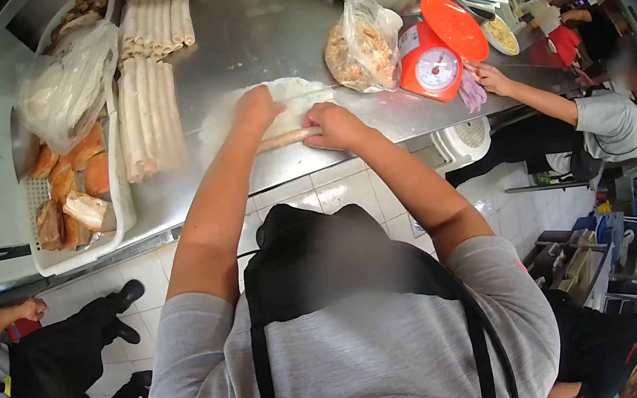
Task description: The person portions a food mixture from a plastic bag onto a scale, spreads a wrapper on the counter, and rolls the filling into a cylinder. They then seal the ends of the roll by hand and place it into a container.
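Right grip [334, 126] on roll [285, 139], counter edge [423, 126] near

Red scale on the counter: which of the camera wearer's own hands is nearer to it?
Right. The right hand is at the thin roll, to the left of the red scale; the left hand is farther left, over the pale sheet.
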